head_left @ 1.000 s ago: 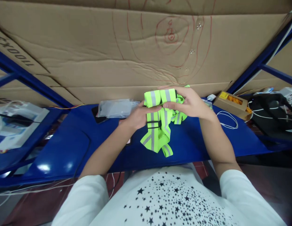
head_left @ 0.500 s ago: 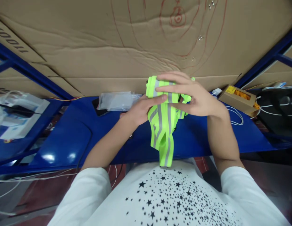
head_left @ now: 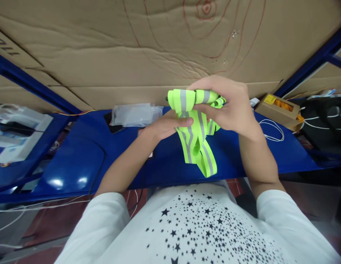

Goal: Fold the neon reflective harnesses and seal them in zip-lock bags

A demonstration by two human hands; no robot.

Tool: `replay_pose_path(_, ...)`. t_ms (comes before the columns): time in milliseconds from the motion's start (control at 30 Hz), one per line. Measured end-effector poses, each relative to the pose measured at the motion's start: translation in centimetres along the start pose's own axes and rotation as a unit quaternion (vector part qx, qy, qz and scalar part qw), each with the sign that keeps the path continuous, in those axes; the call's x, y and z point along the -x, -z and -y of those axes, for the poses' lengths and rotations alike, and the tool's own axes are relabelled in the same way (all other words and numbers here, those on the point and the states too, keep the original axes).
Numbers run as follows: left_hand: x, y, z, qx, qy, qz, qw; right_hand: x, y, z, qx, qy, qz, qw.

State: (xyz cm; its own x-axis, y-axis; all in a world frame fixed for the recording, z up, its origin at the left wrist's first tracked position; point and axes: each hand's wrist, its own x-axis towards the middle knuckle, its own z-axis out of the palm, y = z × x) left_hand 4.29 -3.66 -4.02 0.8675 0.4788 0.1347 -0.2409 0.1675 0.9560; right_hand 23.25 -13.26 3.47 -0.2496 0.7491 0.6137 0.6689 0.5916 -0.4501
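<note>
Neon yellow-green webbing with grey reflective stripes (head_left: 183, 99) is bunched between my hands above the blue table (head_left: 164, 170). My left hand (head_left: 170, 124) supports the bundle from the left and below, its thumb lying across the straps. From the right, my right hand (head_left: 228, 104) grips the folded upper part, fingers curled behind it and thumb in front. Loops of the strap hang below my hands, over the table's front part. The fingers behind the webbing are partly hidden.
Clear plastic bags (head_left: 135, 115) lie partly over a dark flat object at the back left. A cardboard box (head_left: 280, 112) with orange contents and a white cable (head_left: 273, 130) are at the right. Cardboard sheets (head_left: 104, 47) stand behind, between blue frame bars.
My right hand has shifted from lying over the bundle to gripping its right part, uncovering the upper left folds. The hanging loop has swung right and up.
</note>
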Motion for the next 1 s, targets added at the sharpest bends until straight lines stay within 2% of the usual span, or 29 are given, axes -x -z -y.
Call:
replay_pose_path(67, -0.1, 0.2, -0.1, 0.008, -0.019, 0.011, 1.000, 0.0, -0.6, 0.1, 0.021, 0.009, -0.017, 1.000)
replay_pose_path(200, -0.4, -0.2, -1.1, 0.062, -0.098, -0.034, 0.993, -0.6, -2.1, -0.6, 0.074, 0.045, -0.017, 0.996)
replay_pose_path(267, -0.3, -0.3, -1.9, 0.081, -0.114, -0.052, 0.989, -1.0, -2.3, -0.8, 0.091, 0.071, -0.003, 0.993)
replay_pose_path(400, 0.3, 0.0, -3.2, 0.050, -0.084, -0.093, 0.991, -1.1, -1.6, -1.2, -0.001, 0.118, 0.083, 0.990)
replay_pose_path(433, 0.5, 0.0, -3.4, 0.039, -0.079, -0.107, 0.990, -1.0, -1.4, -1.4, -0.033, 0.116, 0.082, 0.989)
replay_pose_path(567, 0.8, -0.2, -3.6, 0.032, -0.083, -0.152, 0.984, -0.9, -1.3, -2.5, -0.088, 0.017, -0.033, 0.995)
replay_pose_path(600, 0.8, -0.3, -3.6, 0.030, -0.085, -0.158, 0.983, -1.0, -1.4, -2.7, -0.087, -0.005, -0.040, 0.995)
replay_pose_path(667, 0.8, -0.4, -3.4, 0.024, -0.087, -0.159, 0.983, -1.2, -1.7, -2.8, -0.080, -0.028, -0.016, 0.996)
replay_pose_path(767, 0.8, -0.7, -2.9, 0.026, -0.078, -0.162, 0.983, -1.4, -2.0, -2.7, -0.081, -0.022, 0.007, 0.996)
replay_pose_path(867, 0.7, -1.0, -2.0, 0.059, -0.055, -0.174, 0.982, -1.4, -2.9, -2.3, -0.077, -0.029, -0.027, 0.996)
replay_pose_path(1000, 0.5, -1.0, -0.7, 0.082, -0.035, -0.158, 0.983, -1.2, -4.9, -2.0, -0.091, -0.035, -0.089, 0.991)
